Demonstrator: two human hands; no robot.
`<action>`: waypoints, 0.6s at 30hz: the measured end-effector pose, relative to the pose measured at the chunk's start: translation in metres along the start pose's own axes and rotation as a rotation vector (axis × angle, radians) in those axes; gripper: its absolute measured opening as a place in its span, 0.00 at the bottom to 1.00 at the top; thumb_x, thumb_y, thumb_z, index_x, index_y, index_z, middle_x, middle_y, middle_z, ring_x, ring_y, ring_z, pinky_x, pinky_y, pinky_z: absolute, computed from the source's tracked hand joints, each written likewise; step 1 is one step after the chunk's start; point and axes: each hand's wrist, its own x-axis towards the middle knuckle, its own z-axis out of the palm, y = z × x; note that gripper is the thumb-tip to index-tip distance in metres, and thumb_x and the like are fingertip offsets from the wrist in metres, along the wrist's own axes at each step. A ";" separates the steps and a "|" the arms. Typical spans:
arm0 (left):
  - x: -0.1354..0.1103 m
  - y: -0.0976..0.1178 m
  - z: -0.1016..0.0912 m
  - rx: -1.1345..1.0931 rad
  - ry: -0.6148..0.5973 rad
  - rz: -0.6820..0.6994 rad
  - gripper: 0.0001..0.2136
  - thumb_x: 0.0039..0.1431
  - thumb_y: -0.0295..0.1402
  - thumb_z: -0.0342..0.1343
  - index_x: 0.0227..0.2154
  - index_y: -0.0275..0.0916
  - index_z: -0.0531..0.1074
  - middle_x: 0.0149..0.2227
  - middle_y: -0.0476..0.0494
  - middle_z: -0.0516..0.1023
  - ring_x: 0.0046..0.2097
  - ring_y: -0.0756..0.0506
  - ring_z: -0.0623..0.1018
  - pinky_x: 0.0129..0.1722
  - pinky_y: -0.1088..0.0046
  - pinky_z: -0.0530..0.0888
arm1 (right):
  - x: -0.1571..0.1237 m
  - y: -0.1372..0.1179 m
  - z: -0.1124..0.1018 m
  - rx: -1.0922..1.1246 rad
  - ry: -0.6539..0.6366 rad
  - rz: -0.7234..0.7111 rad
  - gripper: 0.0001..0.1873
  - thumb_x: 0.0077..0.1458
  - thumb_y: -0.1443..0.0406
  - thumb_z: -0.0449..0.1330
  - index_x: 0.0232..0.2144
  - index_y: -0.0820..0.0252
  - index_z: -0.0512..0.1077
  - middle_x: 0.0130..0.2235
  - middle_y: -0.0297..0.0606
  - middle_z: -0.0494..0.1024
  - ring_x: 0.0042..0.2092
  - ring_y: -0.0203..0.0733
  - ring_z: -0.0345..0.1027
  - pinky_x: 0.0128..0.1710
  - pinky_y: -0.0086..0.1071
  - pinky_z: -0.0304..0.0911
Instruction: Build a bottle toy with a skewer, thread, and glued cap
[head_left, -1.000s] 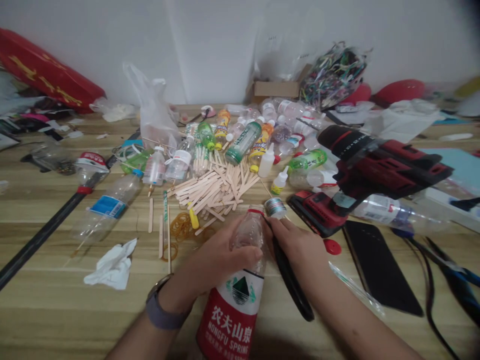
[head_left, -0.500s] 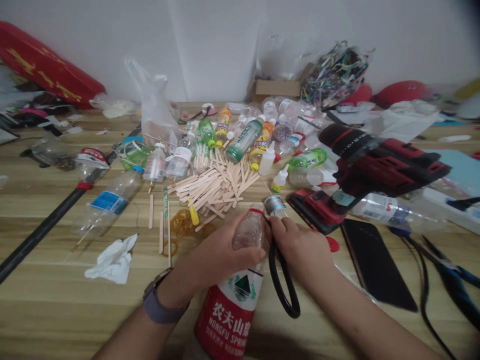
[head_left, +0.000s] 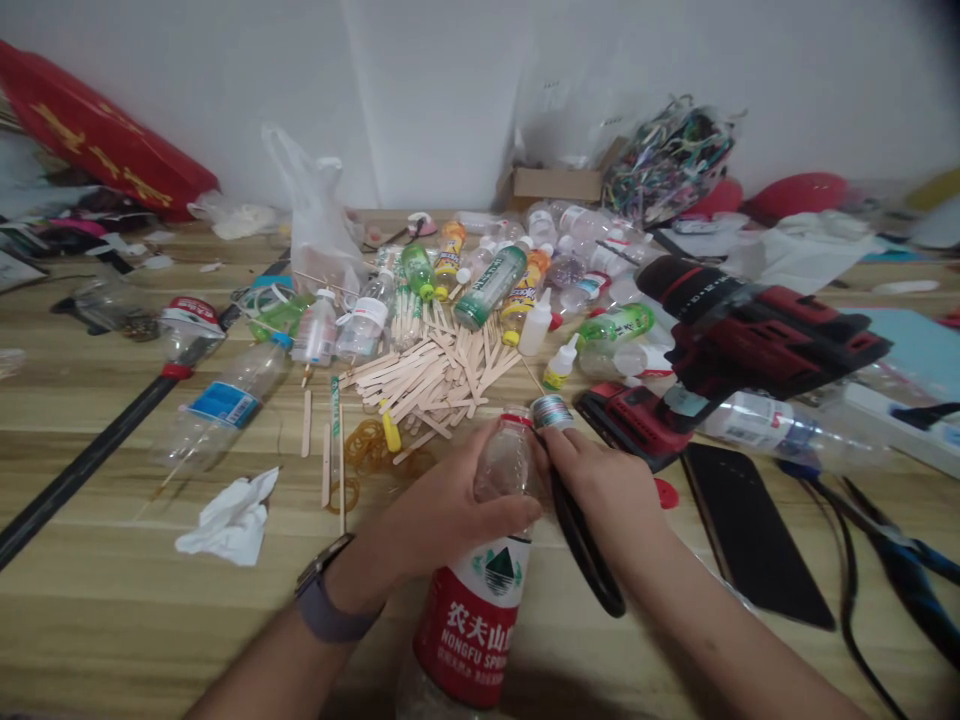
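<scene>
My left hand (head_left: 450,500) is wrapped round the upper part of a clear plastic water bottle (head_left: 472,620) with a red-and-white label. The bottle stands tilted, and a red ring circles its open-looking neck. Against the neck's right side, my right hand (head_left: 604,490) is closed on a tool with a black loop handle (head_left: 589,550) hanging below the fingers. The tool's working end is hidden by the fingers and the bottle. Just beyond the right fingertips is a small round container (head_left: 551,411) with a printed side.
A red-and-black cordless drill (head_left: 765,340) stands at right, near a black phone (head_left: 757,535) and pliers (head_left: 900,550). Wooden sticks (head_left: 435,370) lie in a heap ahead, with rubber bands (head_left: 365,445) and many plastic bottles around. Crumpled tissue (head_left: 232,520) lies at left.
The bottle and both hands have shifted slightly to the right in view, the bottle a little more upright. The black loop has turned and now shows narrower, closer to the right wrist.
</scene>
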 end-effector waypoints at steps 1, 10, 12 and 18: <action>-0.001 -0.001 -0.001 -0.053 -0.021 0.006 0.38 0.57 0.45 0.61 0.67 0.40 0.52 0.58 0.40 0.74 0.57 0.37 0.73 0.55 0.62 0.70 | -0.001 0.002 0.004 0.005 0.033 0.004 0.05 0.62 0.68 0.56 0.37 0.58 0.73 0.32 0.38 0.81 0.27 0.41 0.75 0.21 0.31 0.44; 0.000 -0.009 -0.004 -0.413 0.037 -0.072 0.32 0.56 0.46 0.61 0.62 0.41 0.65 0.38 0.45 0.79 0.42 0.43 0.78 0.40 0.68 0.72 | -0.013 0.003 0.003 0.695 0.302 0.178 0.12 0.60 0.55 0.55 0.35 0.56 0.71 0.20 0.26 0.69 0.19 0.35 0.63 0.20 0.25 0.56; 0.000 -0.012 -0.007 -0.416 0.053 -0.098 0.33 0.55 0.45 0.62 0.63 0.42 0.63 0.38 0.46 0.79 0.39 0.44 0.78 0.39 0.69 0.72 | -0.015 0.000 -0.006 0.750 0.217 0.129 0.10 0.59 0.58 0.55 0.34 0.57 0.72 0.20 0.26 0.68 0.19 0.35 0.63 0.19 0.25 0.57; -0.003 -0.021 -0.025 -0.222 0.029 -0.071 0.27 0.59 0.42 0.59 0.61 0.41 0.67 0.56 0.43 0.76 0.57 0.39 0.73 0.56 0.62 0.68 | -0.017 -0.017 0.006 0.430 0.188 -0.102 0.14 0.62 0.69 0.52 0.42 0.60 0.78 0.30 0.37 0.81 0.28 0.41 0.78 0.25 0.28 0.67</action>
